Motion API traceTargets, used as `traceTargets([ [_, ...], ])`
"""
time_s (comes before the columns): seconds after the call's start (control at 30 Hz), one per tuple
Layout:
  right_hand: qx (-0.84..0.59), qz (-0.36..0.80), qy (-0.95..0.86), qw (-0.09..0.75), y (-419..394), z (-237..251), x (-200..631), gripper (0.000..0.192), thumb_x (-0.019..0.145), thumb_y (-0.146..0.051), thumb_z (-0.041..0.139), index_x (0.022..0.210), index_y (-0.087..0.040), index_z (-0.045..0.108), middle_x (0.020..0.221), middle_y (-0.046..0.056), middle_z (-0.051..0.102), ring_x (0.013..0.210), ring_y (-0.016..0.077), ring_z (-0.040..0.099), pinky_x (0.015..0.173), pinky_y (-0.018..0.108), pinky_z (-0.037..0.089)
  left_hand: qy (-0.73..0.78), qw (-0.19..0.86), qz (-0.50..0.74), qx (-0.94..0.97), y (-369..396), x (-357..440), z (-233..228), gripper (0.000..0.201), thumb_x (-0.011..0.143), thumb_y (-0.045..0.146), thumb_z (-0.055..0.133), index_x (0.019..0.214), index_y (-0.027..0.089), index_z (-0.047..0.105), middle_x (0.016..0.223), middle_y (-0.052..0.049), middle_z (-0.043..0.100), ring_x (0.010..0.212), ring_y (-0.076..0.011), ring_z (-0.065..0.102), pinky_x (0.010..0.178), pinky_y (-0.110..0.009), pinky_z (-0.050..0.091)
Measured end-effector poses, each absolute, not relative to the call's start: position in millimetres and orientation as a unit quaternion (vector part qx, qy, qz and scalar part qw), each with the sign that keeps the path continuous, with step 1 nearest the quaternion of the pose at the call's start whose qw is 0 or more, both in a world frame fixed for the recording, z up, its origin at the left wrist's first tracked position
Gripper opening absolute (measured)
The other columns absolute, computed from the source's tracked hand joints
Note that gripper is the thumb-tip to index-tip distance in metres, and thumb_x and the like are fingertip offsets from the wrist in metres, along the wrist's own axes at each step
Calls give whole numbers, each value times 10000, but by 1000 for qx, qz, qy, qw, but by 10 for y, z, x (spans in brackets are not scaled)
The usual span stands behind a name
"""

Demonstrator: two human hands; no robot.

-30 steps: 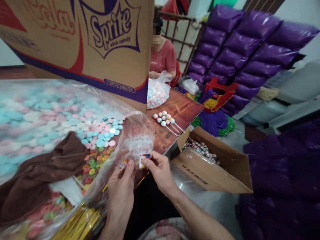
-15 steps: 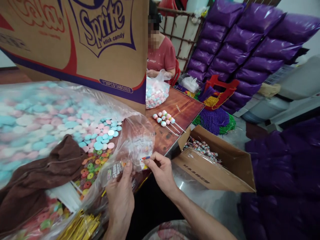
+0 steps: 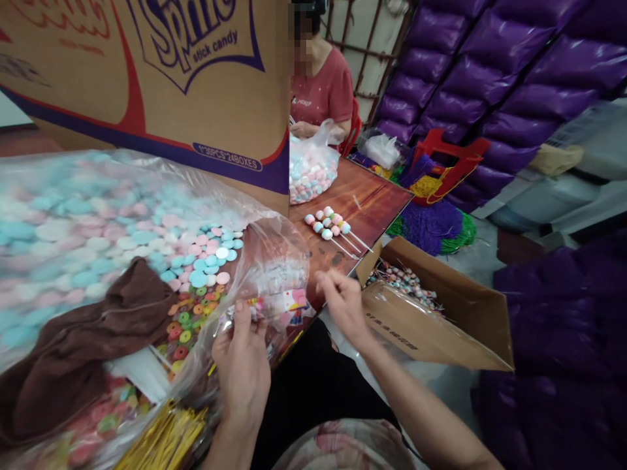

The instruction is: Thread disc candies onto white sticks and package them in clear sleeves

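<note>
Now the left hand (image 3: 242,365) pinches a small printed wrapper (image 3: 287,303) at one end, holding it out flat over the table edge (image 3: 343,258), beside the big clear bag (image 3: 147,215) of pastel candy discs, presumably so its mouth stays reachable. The right hand (image 3: 343,300) hovers just beside the wrapper's far end, fingers loosely curled and gripping nothing. Half a second ago both hands held that wrapper between them; the right has let go and drifted toward the open cardboard box (image 3: 441,320) of finished sticks. Loose candy skewers (image 3: 330,228) lie further up the table.
</note>
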State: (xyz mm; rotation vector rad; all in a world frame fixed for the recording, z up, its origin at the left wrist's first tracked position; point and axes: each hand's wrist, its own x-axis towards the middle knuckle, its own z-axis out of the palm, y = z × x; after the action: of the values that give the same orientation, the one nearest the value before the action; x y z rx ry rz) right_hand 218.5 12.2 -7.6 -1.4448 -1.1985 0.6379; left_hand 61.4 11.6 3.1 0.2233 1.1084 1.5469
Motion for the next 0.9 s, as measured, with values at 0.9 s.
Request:
traceTargets([
  [0.9,-566,153,-546,598,-299,93,2465,110,906,-193,645,827,-213,719,792,15,668,753,175,611,692,315,466,480,646,589,-73,282,298,36,171,976,227,579,830,154,630,744,10,674,628,-80,627,603,-216,511],
])
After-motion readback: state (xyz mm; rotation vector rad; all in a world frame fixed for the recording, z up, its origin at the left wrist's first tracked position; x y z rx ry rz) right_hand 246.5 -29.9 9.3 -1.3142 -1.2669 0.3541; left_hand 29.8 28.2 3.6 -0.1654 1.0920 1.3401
